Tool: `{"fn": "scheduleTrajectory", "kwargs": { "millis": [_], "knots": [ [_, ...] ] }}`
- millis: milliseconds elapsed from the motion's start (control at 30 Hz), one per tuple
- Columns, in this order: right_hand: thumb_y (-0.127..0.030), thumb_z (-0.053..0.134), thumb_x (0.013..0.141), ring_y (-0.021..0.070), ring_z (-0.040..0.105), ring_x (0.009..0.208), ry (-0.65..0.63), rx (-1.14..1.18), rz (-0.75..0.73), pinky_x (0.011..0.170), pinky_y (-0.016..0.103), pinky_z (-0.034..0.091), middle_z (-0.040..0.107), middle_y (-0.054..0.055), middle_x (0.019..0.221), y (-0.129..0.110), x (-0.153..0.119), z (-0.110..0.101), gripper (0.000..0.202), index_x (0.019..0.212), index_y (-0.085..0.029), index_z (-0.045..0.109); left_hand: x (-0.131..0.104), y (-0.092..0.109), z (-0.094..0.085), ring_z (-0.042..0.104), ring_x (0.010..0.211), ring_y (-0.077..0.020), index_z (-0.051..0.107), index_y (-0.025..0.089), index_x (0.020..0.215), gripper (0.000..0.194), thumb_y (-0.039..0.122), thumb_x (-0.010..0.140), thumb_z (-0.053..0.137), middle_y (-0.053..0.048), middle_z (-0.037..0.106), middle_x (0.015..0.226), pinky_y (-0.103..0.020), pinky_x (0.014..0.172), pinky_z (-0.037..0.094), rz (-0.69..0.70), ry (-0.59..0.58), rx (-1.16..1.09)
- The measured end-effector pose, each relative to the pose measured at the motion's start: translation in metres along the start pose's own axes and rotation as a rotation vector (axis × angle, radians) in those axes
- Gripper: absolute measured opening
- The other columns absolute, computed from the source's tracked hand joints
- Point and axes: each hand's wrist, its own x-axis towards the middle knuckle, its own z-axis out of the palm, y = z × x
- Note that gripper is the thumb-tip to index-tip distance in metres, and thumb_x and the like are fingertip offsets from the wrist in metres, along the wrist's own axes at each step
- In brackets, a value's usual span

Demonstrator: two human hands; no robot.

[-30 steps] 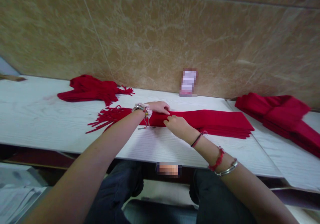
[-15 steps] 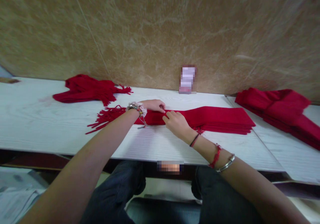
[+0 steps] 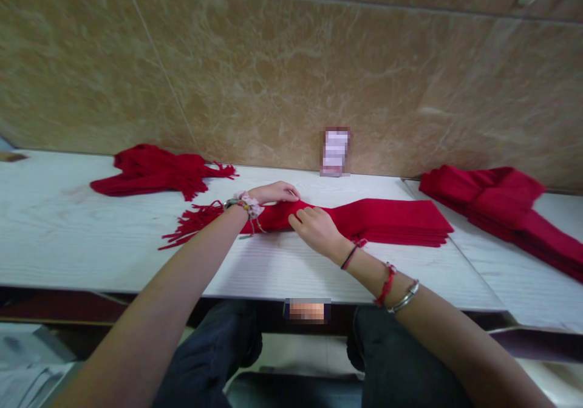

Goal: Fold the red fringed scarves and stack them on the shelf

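A folded red scarf [image 3: 392, 217] lies lengthwise on the white table, its layers stacked at the right end and its fringe [image 3: 189, 226] spread at the left. My left hand [image 3: 277, 192] is at the scarf's far edge, its fingers pinched on the cloth. On the near side, my right hand [image 3: 314, 229] has its curled fingers closed on the scarf, just right of the left hand. Between them the cloth rises in a small ridge. Some fingertips are hidden in the fabric.
A crumpled red fringed scarf [image 3: 150, 171] lies at the back left of the white table [image 3: 282, 268]. More folded red scarves [image 3: 496, 198] are heaped at right. A blurred-out phone-like object [image 3: 336, 152] leans against the marbled wall [image 3: 255, 80].
The cloth between my hands is now raised into a ridge, where it lay flatter before. Both hands remain at nearly the same spot on the scarf. The view has shifted slightly.
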Motion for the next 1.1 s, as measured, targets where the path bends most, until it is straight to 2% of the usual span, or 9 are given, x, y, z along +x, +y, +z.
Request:
{"fn": "scheduleTrajectory", "kwargs": {
  "millis": [133,300,467,600,700,800,867,967,1100],
  "knots": [
    [-0.015,0.035,0.095,0.0192,0.058,0.080,0.087,-0.002,0.132,0.068,0.031,0.040,0.064,0.011,0.087,0.018,-0.009,-0.017,0.032,0.114,-0.015,0.060,-0.001,0.022,0.001,0.052,0.072,-0.0112,0.062,0.015,0.086,0.034,0.039,0.063,0.070,0.001,0.060,0.077,-0.024,0.067,0.039,0.037,0.131,-0.406],
    [-0.016,0.036,0.094,0.0182,0.059,0.082,0.010,-0.077,0.127,0.067,0.028,0.041,0.064,0.011,0.099,0.050,-0.025,-0.064,0.044,0.136,-0.025,0.046,0.018,0.083,0.003,0.052,0.067,-0.0085,0.061,0.013,0.082,0.026,0.029,0.064,0.073,0.002,0.060,0.073,-0.022,0.064,0.037,0.131,0.214,-0.587],
    [-0.017,0.040,0.090,0.0186,0.063,0.082,0.041,-0.021,0.281,0.067,0.027,0.044,0.069,0.011,0.098,0.090,-0.057,-0.111,0.036,0.118,-0.018,0.062,0.052,0.156,0.012,0.051,0.063,-0.0068,0.060,0.013,0.082,0.010,0.020,0.076,0.063,0.003,0.057,0.070,-0.021,0.065,0.038,0.278,0.242,-0.595],
    [-0.015,0.041,0.085,0.0138,0.062,0.067,0.203,0.161,0.436,0.064,0.024,0.046,0.071,0.005,0.085,0.136,-0.115,-0.113,0.036,0.112,-0.016,0.066,0.078,0.190,0.040,0.058,0.083,-0.0116,0.058,0.014,0.103,0.021,0.024,0.087,0.049,-0.003,0.063,0.092,-0.026,0.079,0.043,0.342,0.234,-0.367],
    [-0.015,0.042,0.081,0.0121,0.057,0.053,0.253,0.214,0.595,0.057,0.024,0.047,0.067,0.002,0.069,0.165,-0.165,-0.085,0.037,0.106,-0.016,0.068,0.082,0.189,0.075,0.051,0.114,-0.0194,0.048,0.013,0.124,0.040,0.032,0.089,0.044,-0.012,0.056,0.123,-0.034,0.097,0.038,0.356,0.170,0.023],
    [-0.016,0.045,0.077,0.0173,0.063,0.071,0.227,0.186,0.602,0.068,0.030,0.052,0.068,0.008,0.084,0.177,-0.201,-0.048,0.034,0.100,-0.015,0.070,0.070,0.171,0.110,0.028,0.135,-0.0337,0.032,0.017,0.141,0.074,0.054,0.080,0.054,-0.019,0.027,0.149,-0.050,0.107,0.024,0.257,0.098,0.434],
    [-0.014,0.046,0.076,0.0210,0.064,0.087,0.245,0.138,0.586,0.079,0.035,0.053,0.066,0.012,0.099,0.176,-0.210,-0.031,0.034,0.100,-0.015,0.070,0.058,0.158,0.125,0.011,0.141,-0.0366,0.023,0.022,0.145,0.084,0.061,0.077,0.053,-0.017,0.013,0.154,-0.058,0.109,0.017,0.224,0.097,0.557],
    [-0.008,0.043,0.076,0.0230,0.059,0.107,0.252,0.099,0.527,0.093,0.040,0.048,0.062,0.013,0.116,0.169,-0.208,-0.023,0.042,0.110,-0.016,0.066,0.043,0.148,0.132,0.004,0.142,-0.0360,0.021,0.022,0.146,0.081,0.059,0.080,0.050,-0.015,0.004,0.156,-0.057,0.110,0.014,0.226,0.156,0.602],
    [-0.011,0.039,0.083,0.0236,0.061,0.105,0.236,0.131,0.486,0.093,0.042,0.049,0.065,0.013,0.114,0.164,-0.195,-0.030,0.039,0.111,-0.015,0.066,0.037,0.145,0.131,0.008,0.141,-0.0382,0.023,0.020,0.145,0.076,0.051,0.082,0.052,-0.017,0.008,0.155,-0.054,0.110,0.021,0.233,0.255,0.583]
  ]
}}
